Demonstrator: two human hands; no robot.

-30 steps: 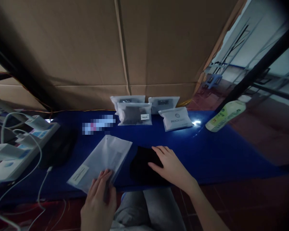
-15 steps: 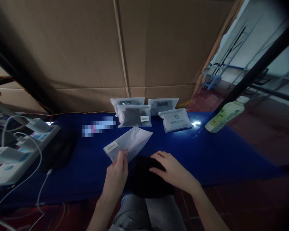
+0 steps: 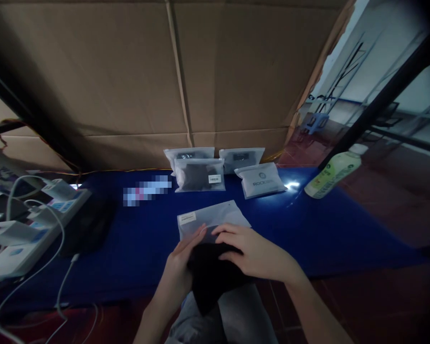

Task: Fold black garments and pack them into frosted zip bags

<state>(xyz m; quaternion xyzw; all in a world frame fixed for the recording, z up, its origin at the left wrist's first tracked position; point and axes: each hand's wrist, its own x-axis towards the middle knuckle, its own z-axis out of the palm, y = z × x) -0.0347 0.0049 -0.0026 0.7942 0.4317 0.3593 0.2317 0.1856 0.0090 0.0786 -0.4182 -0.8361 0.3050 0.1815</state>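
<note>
**Q:** ok what's on your feed, what are the hands doing?

**A:** From my end the left hand [image 3: 175, 272] is half open, fingers laid along the near edge of a frosted zip bag [image 3: 211, 217]. The right hand [image 3: 254, 251] is curved over a black cloth [image 3: 211, 277]. Can't tell if either one is actually pinching anything.

**Q:** where's the cloth sitting?

**A:** Bunched between both hands at the bag's near edge, its lower end hanging off the blue bench [image 3: 129, 248] above grey trousers [image 3: 243, 310]. The bag lies flat with a white label [image 3: 188, 218] at its far left corner. Hands block the mouth, so I can't tell if any cloth is inside.

**Q:** what else is around?

**A:** Far side has a bag with something dark in it [image 3: 199, 174], two more behind it, and a white ROCK-printed bag [image 3: 260, 180] to the right. Further right there's a green-labelled plastic bottle [image 3: 332, 174], and a white power strip [image 3: 46, 229] with cables sits left.
</note>
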